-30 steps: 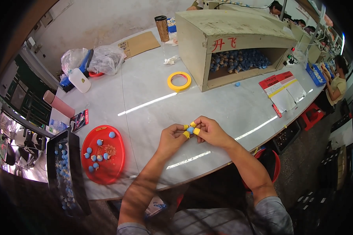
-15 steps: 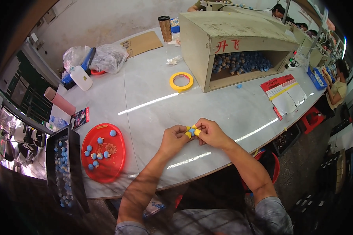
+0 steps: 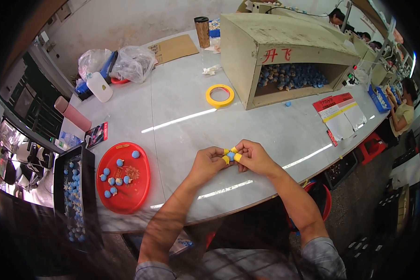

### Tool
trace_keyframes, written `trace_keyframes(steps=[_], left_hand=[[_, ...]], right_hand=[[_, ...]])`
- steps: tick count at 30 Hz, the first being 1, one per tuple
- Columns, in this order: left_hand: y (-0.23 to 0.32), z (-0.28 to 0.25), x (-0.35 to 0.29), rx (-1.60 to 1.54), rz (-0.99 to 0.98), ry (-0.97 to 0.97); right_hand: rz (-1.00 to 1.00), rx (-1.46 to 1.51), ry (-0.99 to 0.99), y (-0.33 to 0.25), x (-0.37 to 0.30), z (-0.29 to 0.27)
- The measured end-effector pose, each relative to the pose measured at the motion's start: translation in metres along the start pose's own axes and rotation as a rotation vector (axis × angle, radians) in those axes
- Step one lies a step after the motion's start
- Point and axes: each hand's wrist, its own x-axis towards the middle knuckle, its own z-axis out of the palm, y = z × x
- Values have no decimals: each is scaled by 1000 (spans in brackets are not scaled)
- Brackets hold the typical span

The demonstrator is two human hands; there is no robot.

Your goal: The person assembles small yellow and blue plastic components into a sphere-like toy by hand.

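Observation:
Between my two hands, above the near middle of the table, is a small blue ball-like piece. My left hand pinches it from the left with thumb and forefinger. From the right, my right hand pinches the same piece. Yellow tape wraps the tips of the thumb and forefinger on both hands. The fingers hide most of the piece. To the left, a red round tray holds several similar blue pieces, some with pale parts.
A black tray of blue and pale pieces stands at the left edge. Ahead lie a yellow tape roll and a beige open-fronted box with many blue pieces inside. Red-and-white papers lie right. Another person sits at far right.
Both hands stay pinched on the blue piece at nearly the same place, with slight finger movement. The whole view has shifted a little; the trays and box look unchanged.

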Motion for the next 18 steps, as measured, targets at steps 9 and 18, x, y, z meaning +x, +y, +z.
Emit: trace_keyframes(steps=[9,18], left_hand=[[-2,-1,0,-10,-10,-9],[-10,0,1,24,53,10]], right_hand=[[-7,-15,7,1,0,2],[-26,-47,13,5,1,3]])
